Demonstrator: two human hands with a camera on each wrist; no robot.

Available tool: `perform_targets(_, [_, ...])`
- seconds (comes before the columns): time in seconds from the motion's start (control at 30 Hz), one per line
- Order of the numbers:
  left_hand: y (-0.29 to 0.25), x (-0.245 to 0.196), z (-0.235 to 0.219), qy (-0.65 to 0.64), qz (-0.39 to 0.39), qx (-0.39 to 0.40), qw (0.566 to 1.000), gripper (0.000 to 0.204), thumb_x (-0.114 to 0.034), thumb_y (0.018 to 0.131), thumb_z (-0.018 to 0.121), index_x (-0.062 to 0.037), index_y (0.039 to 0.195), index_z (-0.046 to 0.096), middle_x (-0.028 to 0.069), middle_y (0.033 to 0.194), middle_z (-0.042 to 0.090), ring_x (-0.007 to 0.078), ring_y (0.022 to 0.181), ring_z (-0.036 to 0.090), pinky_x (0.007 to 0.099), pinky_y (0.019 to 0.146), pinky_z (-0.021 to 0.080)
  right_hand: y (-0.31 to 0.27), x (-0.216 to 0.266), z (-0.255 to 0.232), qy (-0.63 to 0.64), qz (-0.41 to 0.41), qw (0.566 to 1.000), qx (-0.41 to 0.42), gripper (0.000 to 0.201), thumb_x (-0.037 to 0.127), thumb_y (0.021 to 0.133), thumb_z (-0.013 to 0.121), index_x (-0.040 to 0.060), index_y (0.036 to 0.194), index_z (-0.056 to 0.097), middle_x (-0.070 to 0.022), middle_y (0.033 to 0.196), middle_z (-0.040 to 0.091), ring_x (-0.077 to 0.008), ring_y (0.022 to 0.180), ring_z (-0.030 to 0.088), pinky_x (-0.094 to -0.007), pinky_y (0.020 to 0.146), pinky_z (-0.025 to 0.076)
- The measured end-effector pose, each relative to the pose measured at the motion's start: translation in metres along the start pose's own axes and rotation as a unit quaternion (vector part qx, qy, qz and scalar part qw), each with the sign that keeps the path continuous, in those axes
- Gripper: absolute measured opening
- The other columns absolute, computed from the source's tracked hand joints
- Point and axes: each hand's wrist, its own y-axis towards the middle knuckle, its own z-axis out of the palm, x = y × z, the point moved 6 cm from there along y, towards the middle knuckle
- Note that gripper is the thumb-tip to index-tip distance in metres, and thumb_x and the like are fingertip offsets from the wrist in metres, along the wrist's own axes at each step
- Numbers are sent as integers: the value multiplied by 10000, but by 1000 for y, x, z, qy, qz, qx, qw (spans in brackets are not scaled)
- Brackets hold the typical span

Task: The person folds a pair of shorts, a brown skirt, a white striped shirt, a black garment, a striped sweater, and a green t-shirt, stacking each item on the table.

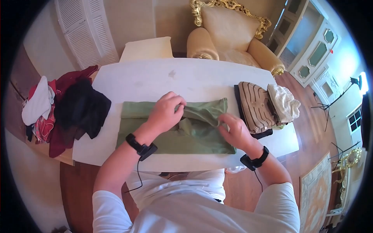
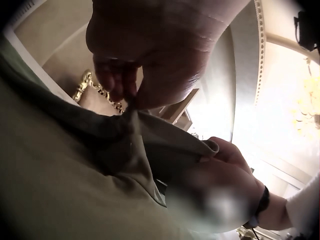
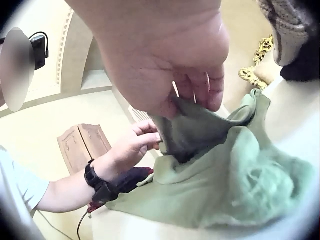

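A green garment lies spread on the white table in front of the person, its upper part lifted and bunched between the hands. The left hand pinches the lifted edge near the middle, thumb against curled fingers. On the right, the right hand pinches the same edge close to the garment's right side. In the right wrist view the raised cloth hangs from the right thumb and fingers, forming an opening with folds below. The left wrist view shows the fabric gathered to a point under the left fingertips.
Dark and red clothes lie heaped at the table's left end. A stack of folded clothes, with a brown striped knit and a cream garment, stands on the right. Beyond the white table is a gold-framed armchair.
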Motion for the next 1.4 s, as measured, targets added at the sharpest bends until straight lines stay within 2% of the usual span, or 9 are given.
perform_targets(0.1, [-14, -4, -8, 51, 70, 116, 989, 116, -130, 867, 729, -42, 936, 698, 123, 1019, 671, 339, 990, 660, 417, 877, 542, -13, 8, 11, -19, -64, 975, 213, 216, 81, 877, 732, -3, 1072, 690, -190, 995, 719, -400, 942, 694, -421, 832, 563])
perform_targets(0.33, [-20, 59, -43, 170, -30, 70, 982, 308, -298, 907, 747, -32, 1059, 713, 171, 1110, 702, 375, 1040, 674, 429, 916, 545, 44, -51, -25, -84, 96, 992, 13, 223, 181, 936, 674, -3, 1061, 674, -208, 961, 731, -422, 905, 708, -471, 835, 561])
perform_targets(0.37, [-23, 71, -45, 199, -98, 136, 966, 538, -465, 950, 697, -55, 1296, 672, 212, 1322, 651, 400, 1236, 616, 453, 1048, 502, 53, -67, -23, -102, 117, 988, 4, 257, 199, 936, 665, 3, 1102, 659, -217, 961, 733, -426, 926, 709, -489, 835, 565])
perform_targets(0.57, [-59, 98, -44, 298, -260, 284, 873, 1033, -770, 939, 533, -145, 1691, 202, 247, 1742, 128, 423, 1616, 97, 571, 1278, 144, 84, -111, 21, -244, 183, 949, 79, 369, 155, 938, 605, 18, 1275, 546, -250, 999, 741, -416, 998, 726, -511, 874, 577])
perform_targets(0.8, [-73, 116, -53, 293, -305, 275, 863, 1116, -818, 903, 523, -164, 1706, 106, 211, 1761, 46, 397, 1629, 3, 599, 1280, 73, 82, -122, 6, -227, 199, 948, 103, 277, 83, 919, 584, 45, 1191, 613, -257, 1098, 711, -427, 1028, 716, -501, 871, 584])
perform_targets(1.0, [-71, 115, -54, 288, -310, 278, 862, 1132, -824, 896, 525, -158, 1707, 100, 212, 1762, 34, 398, 1628, -7, 599, 1281, 53, 82, -85, 20, -246, 46, 966, 65, 182, 155, 955, 641, 66, 1112, 665, -180, 1200, 641, -379, 1098, 675, -492, 940, 551])
perform_targets(1.1, [-71, 113, -56, 289, -313, 279, 861, 1137, -826, 893, 526, -158, 1707, 96, 212, 1762, 32, 398, 1628, -8, 596, 1282, 52, 76, -106, 27, -326, 105, 929, 142, 180, 208, 962, 668, 76, 1083, 681, -156, 1174, 664, -370, 1099, 672, -491, 963, 535])
perform_targets(1.3, [-72, 116, -56, 290, -314, 277, 860, 1149, -840, 883, 524, -168, 1708, 91, 208, 1763, 31, 398, 1628, -9, 591, 1283, 49, 81, -134, 24, -278, 104, 949, 110, 182, 211, 972, 667, 47, 1049, 675, -184, 1129, 699, -394, 1060, 691, -489, 938, 544])
perform_targets(1.4, [-73, 119, -57, 292, -317, 275, 859, 1160, -853, 871, 522, -175, 1709, 92, 207, 1763, 29, 398, 1629, -9, 591, 1283, 48, 85, -127, 9, -181, 202, 955, 117, 170, 149, 947, 656, 26, 1062, 678, -212, 1140, 709, -400, 1081, 677, -475, 949, 533])
